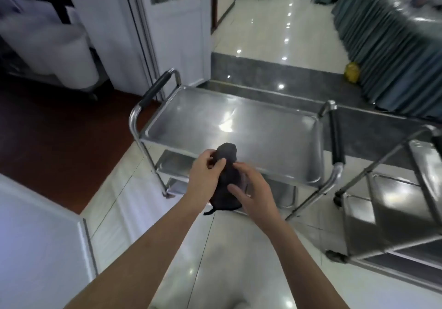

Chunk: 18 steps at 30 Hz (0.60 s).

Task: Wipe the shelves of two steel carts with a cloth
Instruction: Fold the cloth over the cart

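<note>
White panel (35, 249), near left corner, beside a strip of dark red floor (59, 141). White door (177, 33), upper left of centre, standing behind the first cart. First steel cart (239, 127), centre: three shelves; top shelf bare and shiny with ceiling light reflected in it; a black-gripped handle (155, 89) at its left end and another (336, 141) at its right end. Left hand (205, 177), bare forearm, raised in front of the near edge of the top shelf, its fingers (218, 164) pinched on the upper part of the cloth. Dark cloth (227, 179), bunched into a lump, held in the air between both hands just before the cart's near rim, a loose end hanging below; whether it touches the shelf cannot be told. Right hand (253, 194), just right of the cloth, palm against its side, fingers (235, 192) spread loosely along the lower part, not clenched. Second steel cart (394, 201), right edge, just beside the first, partly out of view, wheels on the pale tiled floor (196, 249). Grey-green pleated skirting (394, 57), upper right, along a long table. Small yellow object (351, 71) on the floor at its foot, too blurred to identify.
</note>
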Each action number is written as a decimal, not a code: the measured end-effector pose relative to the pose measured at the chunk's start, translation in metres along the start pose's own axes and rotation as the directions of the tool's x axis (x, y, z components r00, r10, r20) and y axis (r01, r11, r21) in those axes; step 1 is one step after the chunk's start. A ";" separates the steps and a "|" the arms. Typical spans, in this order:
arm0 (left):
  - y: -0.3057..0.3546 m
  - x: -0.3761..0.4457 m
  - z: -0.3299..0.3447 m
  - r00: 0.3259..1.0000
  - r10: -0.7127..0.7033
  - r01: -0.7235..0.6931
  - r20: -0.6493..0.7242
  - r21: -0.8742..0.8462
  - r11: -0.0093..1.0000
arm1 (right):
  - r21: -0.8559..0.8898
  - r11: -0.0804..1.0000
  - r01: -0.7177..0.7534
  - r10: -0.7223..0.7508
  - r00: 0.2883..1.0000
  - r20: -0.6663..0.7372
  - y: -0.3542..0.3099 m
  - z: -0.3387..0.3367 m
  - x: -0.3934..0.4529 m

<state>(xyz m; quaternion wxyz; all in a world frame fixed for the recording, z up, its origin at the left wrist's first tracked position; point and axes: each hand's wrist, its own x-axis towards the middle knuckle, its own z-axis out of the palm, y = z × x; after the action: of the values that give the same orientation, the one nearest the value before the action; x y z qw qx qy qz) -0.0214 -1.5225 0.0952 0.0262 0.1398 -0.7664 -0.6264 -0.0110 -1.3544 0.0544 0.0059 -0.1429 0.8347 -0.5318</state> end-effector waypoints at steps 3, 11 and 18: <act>0.041 0.000 0.028 0.988 0.141 -0.148 0.071 0.113 0.983 | 0.035 0.993 -0.110 0.114 0.981 -0.155 0.003 -0.050 0.004; 0.114 -0.006 0.096 0.908 0.321 -0.358 0.268 0.098 0.929 | 0.222 0.940 -0.260 0.286 0.954 -0.092 0.014 -0.147 0.009; 0.150 -0.015 0.138 0.811 0.396 -0.451 0.430 0.030 0.892 | 0.379 0.920 -0.094 0.156 0.979 -0.135 0.006 -0.210 -0.001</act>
<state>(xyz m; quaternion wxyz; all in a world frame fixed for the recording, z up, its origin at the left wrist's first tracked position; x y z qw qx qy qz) -0.0634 -1.3613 0.2129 -0.0064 -0.1687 -0.8052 -0.5685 -0.0449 -1.1661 0.1403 -0.0010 -0.0417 0.7242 -0.6883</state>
